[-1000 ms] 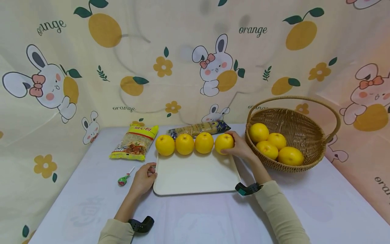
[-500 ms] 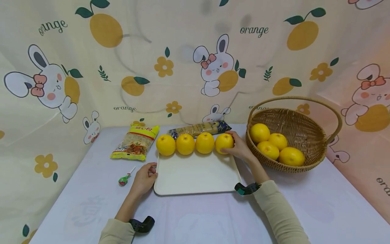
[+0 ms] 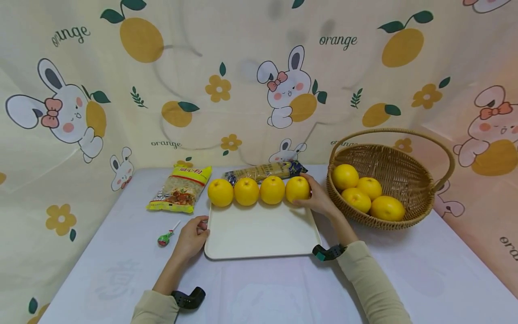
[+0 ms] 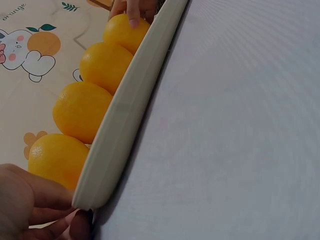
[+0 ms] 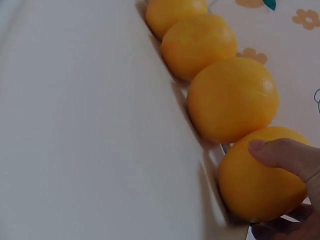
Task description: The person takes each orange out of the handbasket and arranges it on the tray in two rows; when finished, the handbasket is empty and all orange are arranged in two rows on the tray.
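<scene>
A row of several oranges sits along the far edge of a white tray. My right hand holds the rightmost orange, its thumb on the near side and fingers wrapped round the back; the right wrist view shows the thumb pressed on this orange. The leftmost orange stands at the tray's far left corner. At the tray's left side my left hand grips the rim. In the left wrist view its fingers pinch the tray's edge, some of them tucked below it.
A wicker basket with several oranges stands right of the tray, its handle raised. Behind the row lies a long noodle packet. A yellow food bag and a green-wrapped lollipop lie to the left. A printed cloth hangs behind.
The head view has shifted very slightly. Both hands keep their places on the tray and the rightmost orange, which sits almost exactly where it was.
</scene>
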A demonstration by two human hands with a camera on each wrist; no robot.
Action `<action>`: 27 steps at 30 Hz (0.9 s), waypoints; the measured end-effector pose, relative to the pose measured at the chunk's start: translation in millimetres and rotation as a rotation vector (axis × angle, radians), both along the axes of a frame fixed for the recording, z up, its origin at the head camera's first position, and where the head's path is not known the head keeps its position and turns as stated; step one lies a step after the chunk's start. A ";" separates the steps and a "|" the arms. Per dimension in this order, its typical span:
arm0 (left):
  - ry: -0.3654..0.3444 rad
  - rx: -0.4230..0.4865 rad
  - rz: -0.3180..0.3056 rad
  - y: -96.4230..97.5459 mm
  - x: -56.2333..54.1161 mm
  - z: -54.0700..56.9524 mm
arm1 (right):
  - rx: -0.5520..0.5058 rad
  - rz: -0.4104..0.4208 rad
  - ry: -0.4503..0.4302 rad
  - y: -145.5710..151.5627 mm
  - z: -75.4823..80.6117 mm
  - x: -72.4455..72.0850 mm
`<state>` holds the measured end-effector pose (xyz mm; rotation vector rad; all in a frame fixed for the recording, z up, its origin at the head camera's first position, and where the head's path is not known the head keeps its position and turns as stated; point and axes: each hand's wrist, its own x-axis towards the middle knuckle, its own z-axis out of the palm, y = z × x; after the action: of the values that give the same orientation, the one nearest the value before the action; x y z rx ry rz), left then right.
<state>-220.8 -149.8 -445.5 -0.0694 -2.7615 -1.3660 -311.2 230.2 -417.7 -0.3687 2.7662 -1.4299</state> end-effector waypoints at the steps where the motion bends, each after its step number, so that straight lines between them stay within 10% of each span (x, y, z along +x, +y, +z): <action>1: 0.001 0.000 0.002 -0.1 -0.1 -0.2 | -0.009 0.002 0.004 0.1 -0.6 -0.1; 27: 0.018 -0.007 0.000 -0.2 1.5 0.8 | -0.051 0.018 0.092 -2.0 -1.8 1.9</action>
<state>-219.3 -150.0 -444.7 -0.0817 -2.7515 -1.3486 -309.2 228.2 -419.5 -0.4710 2.7929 -1.5200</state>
